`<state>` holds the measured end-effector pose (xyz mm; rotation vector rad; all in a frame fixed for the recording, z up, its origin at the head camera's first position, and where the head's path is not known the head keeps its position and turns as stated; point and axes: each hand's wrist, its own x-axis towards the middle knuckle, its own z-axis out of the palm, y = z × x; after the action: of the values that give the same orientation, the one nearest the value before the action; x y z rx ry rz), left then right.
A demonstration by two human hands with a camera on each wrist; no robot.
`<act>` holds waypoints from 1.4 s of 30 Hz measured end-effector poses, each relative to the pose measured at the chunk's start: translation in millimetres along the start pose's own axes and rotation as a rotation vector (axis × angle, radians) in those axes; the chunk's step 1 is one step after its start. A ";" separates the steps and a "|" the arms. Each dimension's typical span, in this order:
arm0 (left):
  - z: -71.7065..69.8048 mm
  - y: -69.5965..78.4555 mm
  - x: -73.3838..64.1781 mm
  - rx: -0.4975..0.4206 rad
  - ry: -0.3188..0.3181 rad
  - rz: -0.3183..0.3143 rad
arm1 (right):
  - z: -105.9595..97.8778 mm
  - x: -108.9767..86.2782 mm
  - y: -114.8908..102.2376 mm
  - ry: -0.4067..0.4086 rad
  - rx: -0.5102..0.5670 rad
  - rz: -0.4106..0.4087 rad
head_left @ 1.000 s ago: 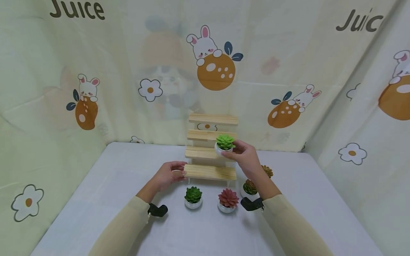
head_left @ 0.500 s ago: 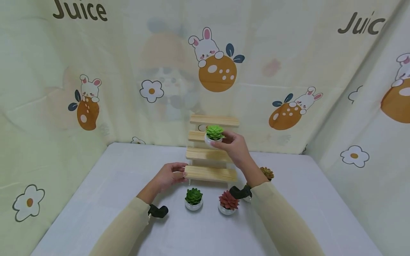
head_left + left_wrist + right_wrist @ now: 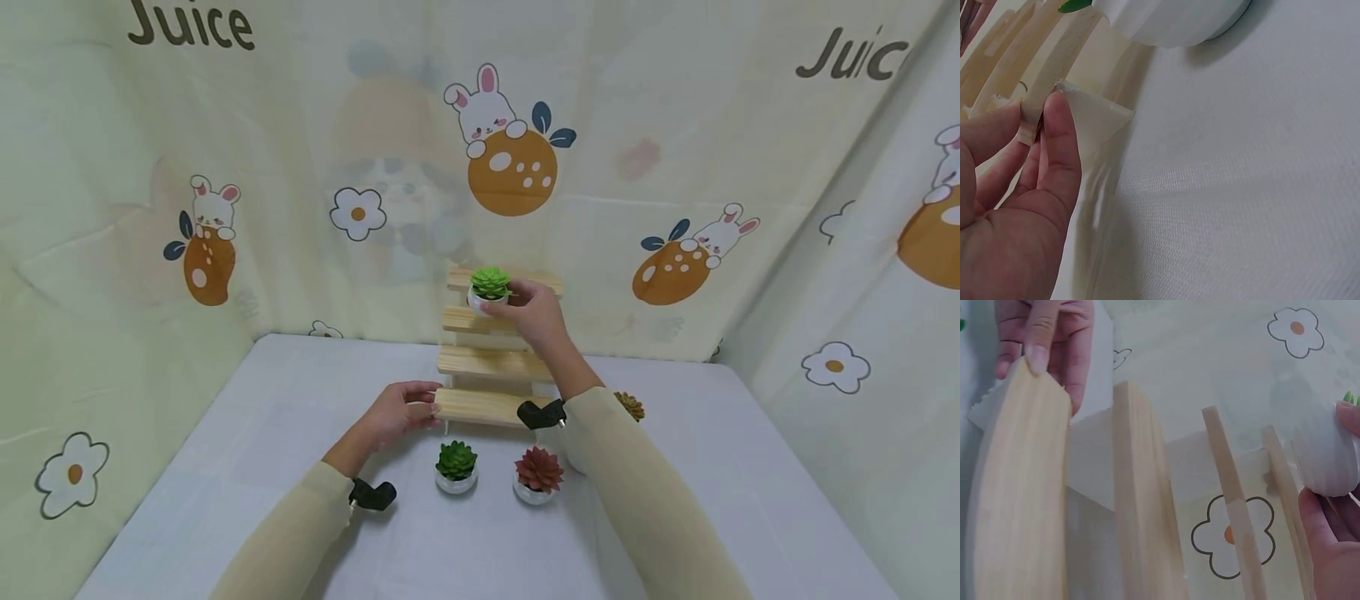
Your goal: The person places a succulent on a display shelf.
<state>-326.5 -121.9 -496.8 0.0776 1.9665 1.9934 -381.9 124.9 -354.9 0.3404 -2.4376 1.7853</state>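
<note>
My right hand holds a bright green potted artificial succulent by its white pot, in front of the left part of the top board of a tiered wooden shelf stand. Whether the pot touches that board cannot be made out. My left hand pinches the left end of the lowest board between thumb and fingers; the left wrist view shows this grip on the board up close. In the right wrist view, fingers and thumb of the right hand clasp the pot at the right edge.
In front of the stand sit a dark green succulent and a red succulent in white pots. A brown succulent shows behind the right sleeve, which mostly covers another pot. A printed curtain hangs behind the white table.
My right hand has carried the bright green succulent up and to the left, from the middle boards to the top one. My left hand keeps its hold on the lowest board.
</note>
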 end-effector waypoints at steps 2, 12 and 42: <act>0.5 -0.3 -0.2 -0.002 -0.004 0.001 | 1.4 6.5 -1.4 0.017 -0.015 -0.012; 0.8 -1.9 -1.4 0.025 -0.005 0.000 | 6.0 29.5 -10.3 0.043 -0.023 -0.038; -0.4 -0.6 -0.3 0.011 -0.002 0.011 | 20.2 64.3 -8.4 0.158 -0.123 0.053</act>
<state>-326.3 -122.4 -497.3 0.0924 1.9798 1.9890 -441.3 95.5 -339.7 0.1200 -2.4510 1.6051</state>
